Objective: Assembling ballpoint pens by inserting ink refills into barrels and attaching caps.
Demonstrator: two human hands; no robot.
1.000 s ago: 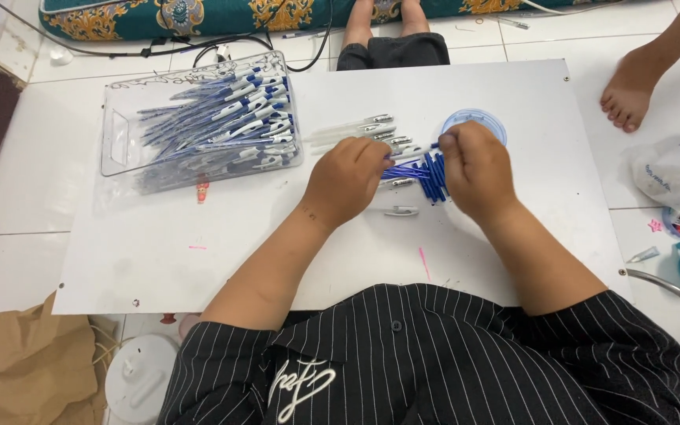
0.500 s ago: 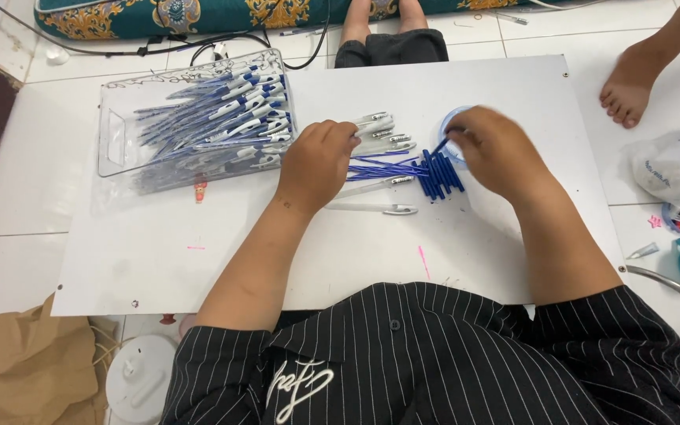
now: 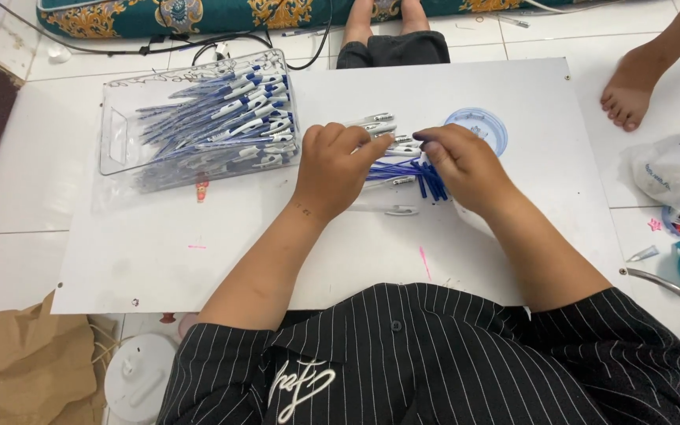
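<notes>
On the white rectangular board (image 3: 159, 260) laid over the tiled floor, the person's left hand (image 3: 338, 168) and right hand (image 3: 466, 167) meet over a small bundle of blue-and-white plastic ballpoint pens (image 3: 403, 167) near the board's middle. The left hand lies curled over the white clip ends, fingers pressing them down, seemingly to keep the bundle from rolling or fanning out. The right hand, at three o'clock from the left, has its fingertips drawn together on the blue ends of the pens, apparently squaring them so they lie even; whether it pinches one single pen or only pushes against the bunch is hidden by the knuckles. One loose white pen (image 3: 400, 210) lies just beside the bundle at six o'clock.

At ten o'clock from the hands stands a clear plastic rectangular tray (image 3: 114, 130) heaped with many more pens of the same kind, close enough to be reached without leaning. At two o'clock from the right hand a round pale blue translucent lid (image 3: 482, 126) rests flat on the board. Another person's bare foot (image 3: 631, 86) rests on the tiles off the board's far right corner.
</notes>
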